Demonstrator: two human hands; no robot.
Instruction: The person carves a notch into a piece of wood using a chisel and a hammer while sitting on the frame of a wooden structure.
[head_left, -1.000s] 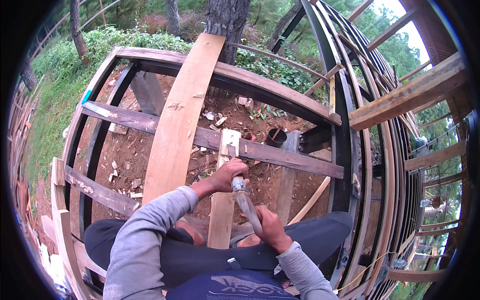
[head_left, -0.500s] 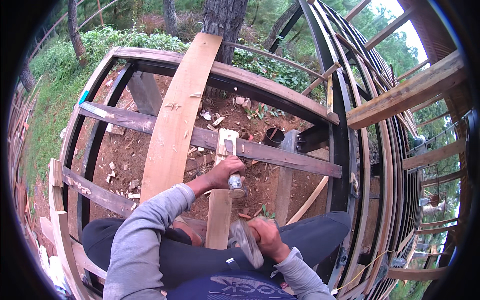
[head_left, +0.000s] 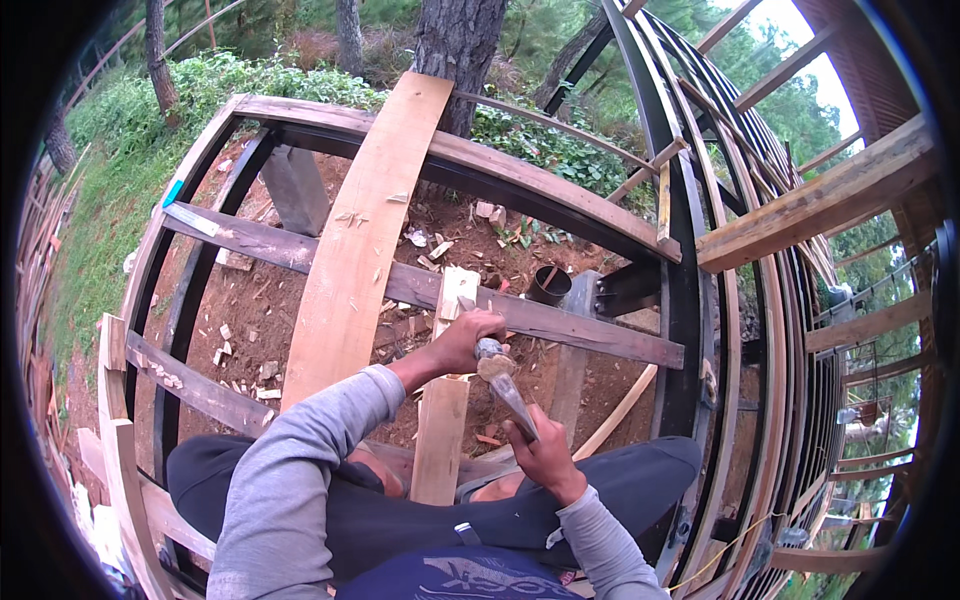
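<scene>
My left hand (head_left: 473, 338) is closed around a chisel (head_left: 489, 349), gripping its thick, worn handle. The chisel's blade lies at the pale, cut end of a narrow timber (head_left: 438, 440), which runs out from between my legs across a dark crossbeam. In my right hand (head_left: 547, 455) is a hammer (head_left: 515, 400) with a long, grey, scuffed head. Its far end meets or nearly meets the chisel's butt; I cannot tell whether they touch. My right fingers hide the hammer's handle.
A wide plank (head_left: 340, 270) with shavings on it slopes across the frame at left. Under the crossbeam (head_left: 590, 330) is bare soil with scattered wood chips and a black pot (head_left: 549, 285). A thick beam (head_left: 820, 195) juts in at right. My legs straddle the timber.
My right hand has swung the hammer up and forward from near my lap to the chisel's butt. My left hand and the chisel have shifted slightly right and tilted.
</scene>
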